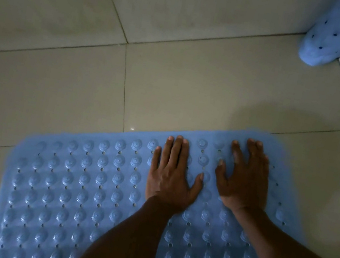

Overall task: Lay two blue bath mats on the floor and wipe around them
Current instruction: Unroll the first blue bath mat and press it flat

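I press left grip (170, 174) and right grip (244, 180), fingers straight and apart, flat on the blue bath mat (76, 192) near its far edge.

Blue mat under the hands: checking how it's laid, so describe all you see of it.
The blue mat looks rubbery, with rows of round raised cups and small holes. It lies flat on the tiled floor, its near part out of frame. The left hand and right hand press flat near its far edge.

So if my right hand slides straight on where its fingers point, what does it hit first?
The right hand soon leaves the mat for bare floor; beyond that the way looks free.
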Available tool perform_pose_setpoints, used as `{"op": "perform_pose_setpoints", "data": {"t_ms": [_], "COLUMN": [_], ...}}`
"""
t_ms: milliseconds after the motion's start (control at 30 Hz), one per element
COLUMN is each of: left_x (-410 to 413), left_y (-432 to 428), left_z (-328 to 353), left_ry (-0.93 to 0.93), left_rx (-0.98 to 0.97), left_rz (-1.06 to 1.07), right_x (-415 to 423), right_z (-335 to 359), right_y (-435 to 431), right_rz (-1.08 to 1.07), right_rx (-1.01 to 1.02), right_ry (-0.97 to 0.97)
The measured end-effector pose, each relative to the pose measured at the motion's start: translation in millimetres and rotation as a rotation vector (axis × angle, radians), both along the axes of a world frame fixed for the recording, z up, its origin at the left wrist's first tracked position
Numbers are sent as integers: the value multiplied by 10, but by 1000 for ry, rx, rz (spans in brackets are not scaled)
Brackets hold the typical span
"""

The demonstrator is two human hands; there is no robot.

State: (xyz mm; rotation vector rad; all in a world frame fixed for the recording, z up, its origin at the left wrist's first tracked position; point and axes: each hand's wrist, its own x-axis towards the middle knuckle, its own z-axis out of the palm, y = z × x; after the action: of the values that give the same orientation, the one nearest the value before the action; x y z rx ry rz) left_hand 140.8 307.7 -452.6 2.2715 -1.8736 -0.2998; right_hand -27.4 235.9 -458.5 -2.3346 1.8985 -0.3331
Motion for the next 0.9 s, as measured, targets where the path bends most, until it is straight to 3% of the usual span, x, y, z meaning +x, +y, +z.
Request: {"op": "perform_pose_setpoints", "data": {"t_ms": [233,400,667,900], "left_x": [122,871,2122,2624], "left_y": [217,1026,1785,1488], "left_z": [10,46,448,173], "left_ry": [98,61,-35,3], "left_rx": [-47,-34,40,20], "left_rz": [-21,16,239,285], "right_x": [37,238,2030,2926], "right_z": [0,143,366,134], "right_y": [58,363,1199,1302], "right_rz": [-4,27,350,462], "right_rx": [-56,-100,27,49], "right_ry": [24,57,-119,-42]}}
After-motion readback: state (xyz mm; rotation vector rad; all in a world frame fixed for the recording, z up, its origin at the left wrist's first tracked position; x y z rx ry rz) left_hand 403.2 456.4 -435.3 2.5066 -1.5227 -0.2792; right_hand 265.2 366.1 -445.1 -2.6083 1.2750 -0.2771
